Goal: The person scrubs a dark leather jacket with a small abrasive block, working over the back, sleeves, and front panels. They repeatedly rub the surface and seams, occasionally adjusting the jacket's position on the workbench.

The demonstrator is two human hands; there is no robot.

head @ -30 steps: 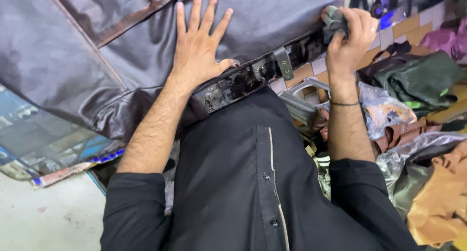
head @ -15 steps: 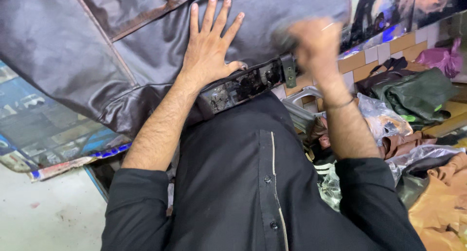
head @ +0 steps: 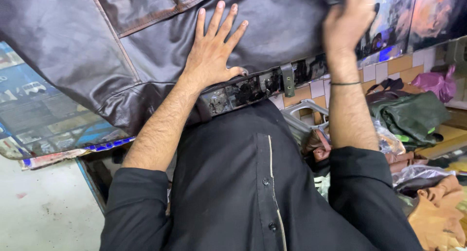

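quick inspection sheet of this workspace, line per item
surface: work table covered in printed sheets, edge stained dark
job's things: dark brown leather jacket spread flat over the table
clutter: heap of leather pieces and plastic bags at right
grippers: left hand flat on the jacket, fingers spread; right hand on the jacket's far part, blurred
cables: nothing seen
surroundings: tiled wall, pale floor

Leather jacket on printed table

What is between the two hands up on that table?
Only smooth dark leather jacket lies between the flat left hand and the raised right hand, seen in the head view.
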